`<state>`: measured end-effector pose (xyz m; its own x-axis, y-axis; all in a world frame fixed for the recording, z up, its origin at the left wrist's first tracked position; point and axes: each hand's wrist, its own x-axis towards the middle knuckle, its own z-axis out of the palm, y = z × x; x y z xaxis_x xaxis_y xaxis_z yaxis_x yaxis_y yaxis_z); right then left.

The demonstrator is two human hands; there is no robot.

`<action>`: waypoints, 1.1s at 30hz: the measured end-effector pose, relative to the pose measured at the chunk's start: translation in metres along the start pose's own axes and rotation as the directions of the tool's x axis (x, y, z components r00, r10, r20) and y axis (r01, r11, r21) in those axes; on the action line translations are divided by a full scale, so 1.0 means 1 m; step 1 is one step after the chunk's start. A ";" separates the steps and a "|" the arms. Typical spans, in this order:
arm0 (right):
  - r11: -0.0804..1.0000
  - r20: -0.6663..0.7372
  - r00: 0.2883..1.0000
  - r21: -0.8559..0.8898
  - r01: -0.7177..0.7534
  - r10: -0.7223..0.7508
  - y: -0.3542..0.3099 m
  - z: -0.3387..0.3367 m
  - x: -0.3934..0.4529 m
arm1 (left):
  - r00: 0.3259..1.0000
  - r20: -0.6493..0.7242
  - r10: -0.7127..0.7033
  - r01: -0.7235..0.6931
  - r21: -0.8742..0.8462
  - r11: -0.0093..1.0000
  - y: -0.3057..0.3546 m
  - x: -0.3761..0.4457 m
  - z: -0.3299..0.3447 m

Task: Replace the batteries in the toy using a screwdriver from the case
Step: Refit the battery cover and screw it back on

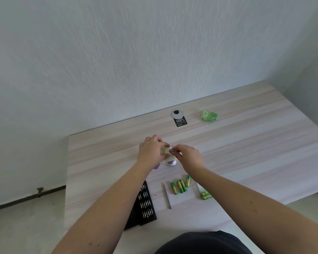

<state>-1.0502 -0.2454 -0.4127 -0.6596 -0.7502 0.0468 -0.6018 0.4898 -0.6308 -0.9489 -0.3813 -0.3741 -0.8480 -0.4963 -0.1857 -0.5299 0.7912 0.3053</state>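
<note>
A small white and purple toy lies on the wooden table, mostly hidden by my hands. My left hand grips the toy's body from the left. My right hand pinches a small part on top of the toy with fingertips. Nearer to me lie several green and yellow batteries, a slim silver screwdriver and the open black bit case. A green battery pack sits partly under my right forearm.
A crumpled green wrapper lies at the back of the table. A round grey cable grommet with a black sticker sits by the wall. The table's left edge drops to the floor.
</note>
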 end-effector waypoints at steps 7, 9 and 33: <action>0.993 -0.027 0.997 -0.093 0.071 -0.074 0.006 0.003 0.002 | 1.000 -0.019 0.008 -0.008 -0.023 1.000 -0.002 -0.001 0.004; 0.990 -0.030 0.996 -0.109 0.083 -0.087 0.006 0.004 0.002 | 1.000 -0.029 0.008 -0.009 -0.037 0.999 -0.003 -0.001 0.005; 0.930 -0.163 0.916 -0.093 0.356 -0.367 0.019 0.013 0.004 | 1.000 -0.012 0.014 -0.014 -0.024 1.000 -0.001 -0.005 0.001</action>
<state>-1.0587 -0.2450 -0.4351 -0.4566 -0.7944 0.4005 -0.8362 0.2296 -0.4980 -0.9443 -0.3795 -0.3746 -0.8550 -0.4899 -0.1702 -0.5179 0.7891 0.3303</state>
